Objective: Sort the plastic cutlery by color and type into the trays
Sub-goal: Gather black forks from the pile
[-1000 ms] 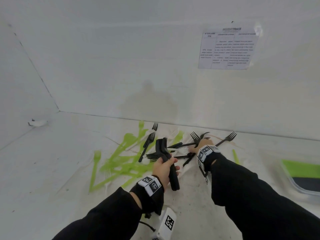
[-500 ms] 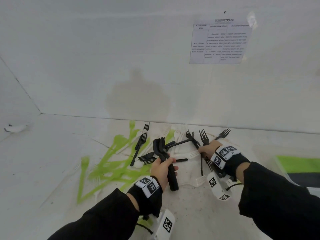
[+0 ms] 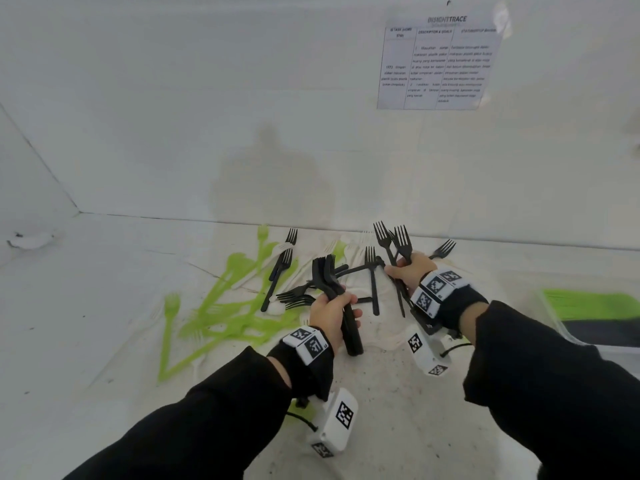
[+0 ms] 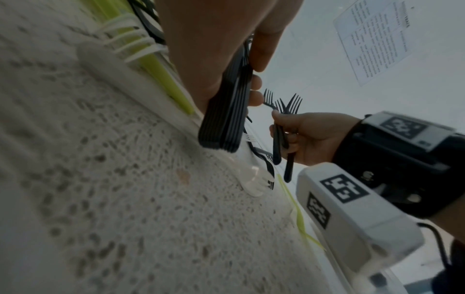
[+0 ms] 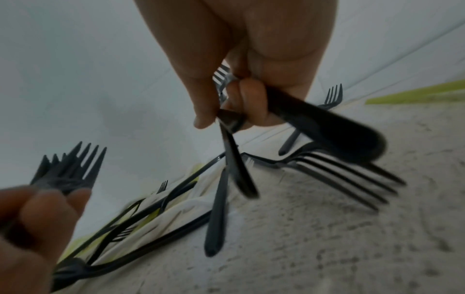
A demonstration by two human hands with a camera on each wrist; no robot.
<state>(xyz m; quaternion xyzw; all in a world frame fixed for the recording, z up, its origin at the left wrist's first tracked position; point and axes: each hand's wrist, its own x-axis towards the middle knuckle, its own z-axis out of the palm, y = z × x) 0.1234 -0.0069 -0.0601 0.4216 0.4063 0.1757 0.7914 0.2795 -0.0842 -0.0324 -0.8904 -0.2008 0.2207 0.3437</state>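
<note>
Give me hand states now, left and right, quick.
Left hand: closed, gripping a stack of black forks.
Right hand: closed, holding a few loose black forks, tines up.

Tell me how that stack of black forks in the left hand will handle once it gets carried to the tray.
The stack of black forks looks thin and nested, so probably light. The left hand grips only its middle, so smooth handles may slide or fan apart. The tines look slender and could bend or snag on loose forks.
</note>
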